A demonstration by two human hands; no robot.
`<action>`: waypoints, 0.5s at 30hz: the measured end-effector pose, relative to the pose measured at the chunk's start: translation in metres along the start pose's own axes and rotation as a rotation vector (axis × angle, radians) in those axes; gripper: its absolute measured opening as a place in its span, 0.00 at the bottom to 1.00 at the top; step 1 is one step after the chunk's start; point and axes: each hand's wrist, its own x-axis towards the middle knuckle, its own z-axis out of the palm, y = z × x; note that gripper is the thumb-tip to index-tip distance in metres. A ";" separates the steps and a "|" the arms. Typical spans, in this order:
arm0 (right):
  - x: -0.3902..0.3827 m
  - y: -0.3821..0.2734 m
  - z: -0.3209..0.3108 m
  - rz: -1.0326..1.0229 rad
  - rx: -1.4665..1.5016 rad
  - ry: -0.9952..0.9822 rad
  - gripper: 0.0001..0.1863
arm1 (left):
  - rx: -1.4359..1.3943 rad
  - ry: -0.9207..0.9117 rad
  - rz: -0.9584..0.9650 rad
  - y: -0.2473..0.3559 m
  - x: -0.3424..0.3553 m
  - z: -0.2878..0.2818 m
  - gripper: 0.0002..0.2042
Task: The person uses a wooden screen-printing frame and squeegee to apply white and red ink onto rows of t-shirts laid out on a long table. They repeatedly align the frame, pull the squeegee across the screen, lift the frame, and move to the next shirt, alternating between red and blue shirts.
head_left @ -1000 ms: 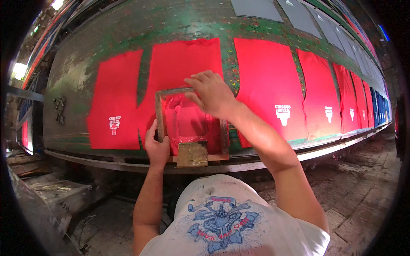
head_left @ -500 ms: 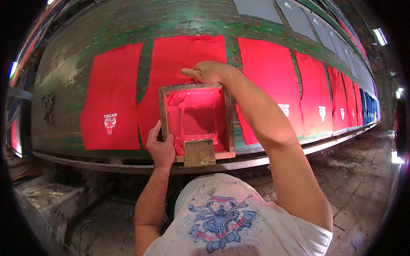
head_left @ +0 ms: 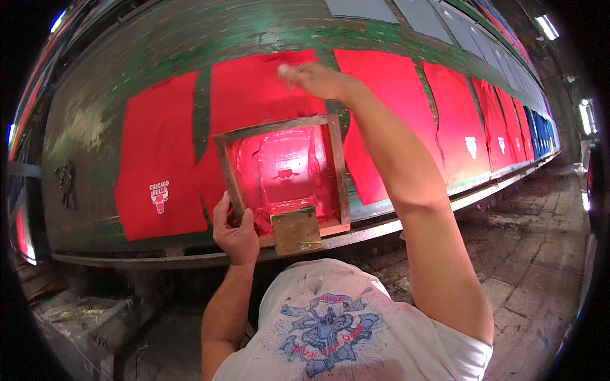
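Note:
My left hand (head_left: 236, 233) grips the lower left side of a wooden screen-printing frame (head_left: 339, 173), fingers on the outside and thumb near its edge. Red ink coats the mesh inside, and a small dark figure shows in the bright middle. A wooden block (head_left: 296, 232) is fixed at the frame's near edge. The frame tilts slightly over a red fabric panel (head_left: 254, 89). Beyond its far edge, apart from the wood, my right hand (head_left: 311, 79) hovers over that panel, its fingers smeared by motion.
Left of the frame lies a red panel (head_left: 159, 133) with a white printed bull emblem (head_left: 159, 198). Several more printed red panels (head_left: 454, 114) run off right, then blue ones (head_left: 540, 136). Grey panels (head_left: 426, 22) line the far side. A dark crumpled thing (head_left: 65, 184) rests at left.
My right hand has left the frame's far edge and moved away over the fabric. The frame has turned and tilted a little, with my left hand still on it. The whole view has shifted slightly.

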 end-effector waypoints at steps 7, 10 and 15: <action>-0.211 0.027 0.048 -0.029 0.361 0.616 0.30 | -0.239 -0.002 -0.130 0.002 0.019 0.000 0.30; -0.277 0.026 0.110 -0.036 0.571 0.356 0.35 | -0.299 -0.012 -0.155 0.010 0.026 0.005 0.31; -0.309 0.035 0.156 -0.064 0.868 0.550 0.41 | -0.328 -0.058 -0.107 0.033 0.021 0.039 0.30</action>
